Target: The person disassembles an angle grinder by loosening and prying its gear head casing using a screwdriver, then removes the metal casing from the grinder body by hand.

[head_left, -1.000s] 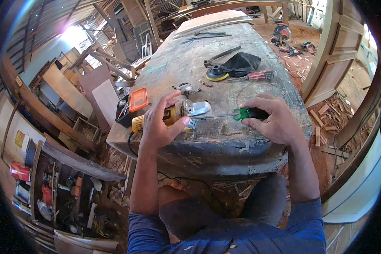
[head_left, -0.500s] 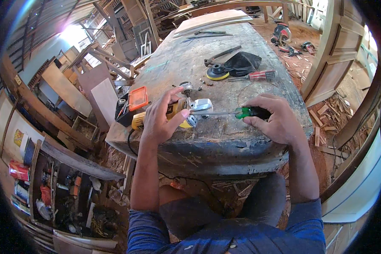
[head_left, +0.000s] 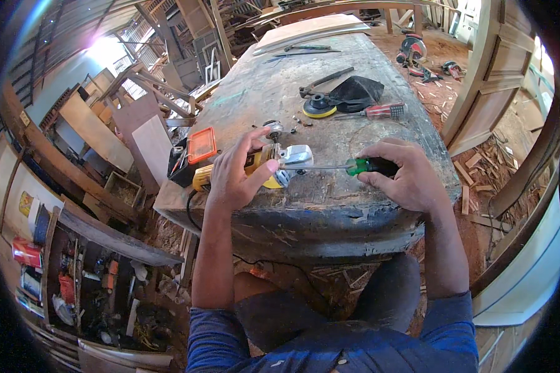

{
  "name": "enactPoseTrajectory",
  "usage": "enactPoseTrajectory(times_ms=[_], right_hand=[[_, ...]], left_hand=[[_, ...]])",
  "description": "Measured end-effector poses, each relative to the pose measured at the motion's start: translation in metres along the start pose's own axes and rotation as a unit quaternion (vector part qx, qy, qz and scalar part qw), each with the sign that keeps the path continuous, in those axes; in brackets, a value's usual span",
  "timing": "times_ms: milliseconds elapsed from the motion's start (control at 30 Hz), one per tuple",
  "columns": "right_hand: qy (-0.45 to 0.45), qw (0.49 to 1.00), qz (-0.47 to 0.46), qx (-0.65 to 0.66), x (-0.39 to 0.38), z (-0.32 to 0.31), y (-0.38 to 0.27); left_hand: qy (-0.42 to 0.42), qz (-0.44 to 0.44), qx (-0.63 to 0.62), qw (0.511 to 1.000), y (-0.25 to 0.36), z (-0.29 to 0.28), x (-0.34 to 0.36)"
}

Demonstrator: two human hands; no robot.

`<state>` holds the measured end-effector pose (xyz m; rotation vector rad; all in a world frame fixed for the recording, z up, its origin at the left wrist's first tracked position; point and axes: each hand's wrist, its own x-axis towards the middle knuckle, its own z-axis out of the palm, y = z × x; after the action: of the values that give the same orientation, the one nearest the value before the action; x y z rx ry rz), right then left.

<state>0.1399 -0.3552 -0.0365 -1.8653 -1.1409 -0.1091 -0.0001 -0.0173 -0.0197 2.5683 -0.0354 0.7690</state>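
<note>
The left hand (head_left: 233, 171) lies over the yellow-bodied handheld power tool with a grey metal head (head_left: 274, 166), its fingers (head_left: 255, 138) curled down on the body and pinning it to the worn, scarred wooden surface (head_left: 330, 205), near the front edge. The right hand (head_left: 404, 177) has its fingers closed round the green-and-black handle of a screwdriver with a long steel shaft (head_left: 361, 166), which runs level across to the tool's grey head; the tip seems to sit at the head, though whether it is seated in a screw is too small to tell.

Judging by how things lie, the work on the tool's head is under way and not finished. Small dark parts (head_left: 300, 120) and a round metal piece (head_left: 272, 128) lie loose just beyond the tool (they look like fittings taken off it, but that is a guess), and a yellow-faced round backing disc (head_left: 317, 107) rests farther up beside a black flat pouch (head_left: 354, 93) and a red-handled screwdriver (head_left: 382, 112). With these pieces off and the driver on the head, the tool looks partly stripped; either more fasteners are to come out or everything loose has yet to go back on.

An orange-lidded black case (head_left: 196, 152) sits just left of the tool, near the surface's corner.
</note>
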Motion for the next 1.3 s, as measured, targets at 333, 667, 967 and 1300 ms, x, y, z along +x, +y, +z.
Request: enactPoseTrajectory(times_ms=[333, 667, 967, 1300], right_hand=[[0.079, 0.997, -0.022, 0.014, 0.001, 0.001, 0.007], [0.154, 0.983, 0.032, 0.092, 0.002, 0.01, 0.001], [0.056, 0.971, 0.155, 0.171, -0.002, -0.011, 0.001], [0.072, 0.986, -0.082, 0.129, -0.006, -0.004, 0.011]], left_hand=[[-0.027, -0.005, 0.009, 1.0, 0.003, -0.001, 0.001], [-0.015, 0.012, 0.012, 1.0, 0.001, 0.002, 0.003], [-0.014, 0.0, 0.027, 1.0, 0.004, 0.001, 0.002], [-0.006, 0.014, 0.006, 1.0, 0.0, 0.003, 0.005]])
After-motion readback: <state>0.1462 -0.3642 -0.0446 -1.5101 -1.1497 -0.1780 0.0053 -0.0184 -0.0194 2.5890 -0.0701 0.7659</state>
